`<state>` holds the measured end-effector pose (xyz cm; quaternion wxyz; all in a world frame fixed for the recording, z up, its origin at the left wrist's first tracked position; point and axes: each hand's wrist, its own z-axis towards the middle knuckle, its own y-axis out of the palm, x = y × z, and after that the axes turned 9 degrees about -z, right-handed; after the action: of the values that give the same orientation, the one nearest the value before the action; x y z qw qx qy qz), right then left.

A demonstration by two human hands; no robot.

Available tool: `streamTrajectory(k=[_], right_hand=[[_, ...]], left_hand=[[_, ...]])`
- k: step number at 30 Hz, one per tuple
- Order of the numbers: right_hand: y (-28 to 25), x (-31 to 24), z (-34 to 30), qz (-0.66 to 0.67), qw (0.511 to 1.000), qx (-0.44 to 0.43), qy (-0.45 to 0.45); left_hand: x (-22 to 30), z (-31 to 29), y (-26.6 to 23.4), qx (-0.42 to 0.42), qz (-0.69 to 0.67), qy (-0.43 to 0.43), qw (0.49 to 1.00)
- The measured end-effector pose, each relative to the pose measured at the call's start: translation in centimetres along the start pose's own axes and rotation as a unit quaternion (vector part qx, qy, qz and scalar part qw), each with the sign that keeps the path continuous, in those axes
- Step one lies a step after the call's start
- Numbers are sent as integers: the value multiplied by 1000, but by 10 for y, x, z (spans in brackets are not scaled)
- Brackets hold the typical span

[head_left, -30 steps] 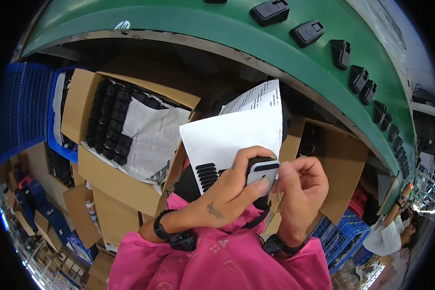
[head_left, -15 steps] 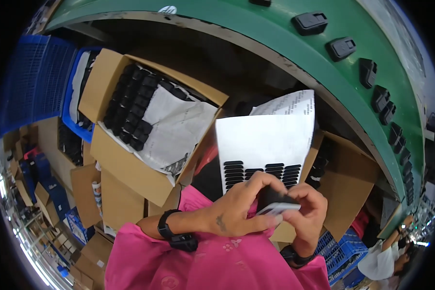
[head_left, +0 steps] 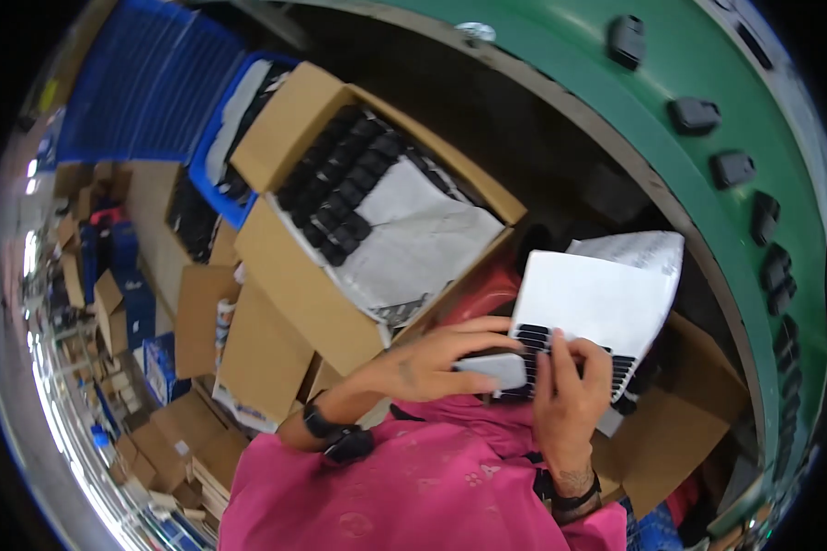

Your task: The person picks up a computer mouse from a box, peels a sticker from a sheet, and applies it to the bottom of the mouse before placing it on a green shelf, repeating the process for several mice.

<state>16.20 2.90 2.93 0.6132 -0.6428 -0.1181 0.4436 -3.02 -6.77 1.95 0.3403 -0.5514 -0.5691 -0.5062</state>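
My left hand (head_left: 432, 365) grips a small plastic block with a light grey face (head_left: 498, 370) between thumb and fingers. Its fingertips reach the edge of a white sheet (head_left: 583, 289) bearing rows of black oblong stickers (head_left: 535, 338). My right hand (head_left: 572, 395) is over the lower part of that sheet, with bent fingers and thumb drawn together at the stickers. Whatever lies between those fingertips is hidden. The sheet rests at my lap, and part of the sticker rows is covered by my hands.
An open carton (head_left: 377, 331) to the left holds rows of black parts (head_left: 345, 188) and white paper. Another carton (head_left: 680, 413) stands at the right. Black parts (head_left: 694, 116) line the green conveyor (head_left: 560, 55). Blue crates (head_left: 147, 83) are at the far left.
My hands have separated: the right has left the block and moved to the sticker sheet, while the left keeps the block. The view has shifted, so the surroundings appear displaced.
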Motion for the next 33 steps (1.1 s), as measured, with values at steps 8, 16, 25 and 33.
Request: streamTrajectory(k=[8,16,25,33], right_hand=[[11,-8,-4,9,997,46,61],[8,-12,-1,139,980,45,136],[-19,-17,3,447,863,63,227],[-71,-12,15,655,704,39,271]], left_hand=[[-17,3,0,-7,-83,26,996],[-25,1,2,14,-124,25,992],[3,-22,16,184,48,117,975],[53,33,45,149,-44,99,983]])
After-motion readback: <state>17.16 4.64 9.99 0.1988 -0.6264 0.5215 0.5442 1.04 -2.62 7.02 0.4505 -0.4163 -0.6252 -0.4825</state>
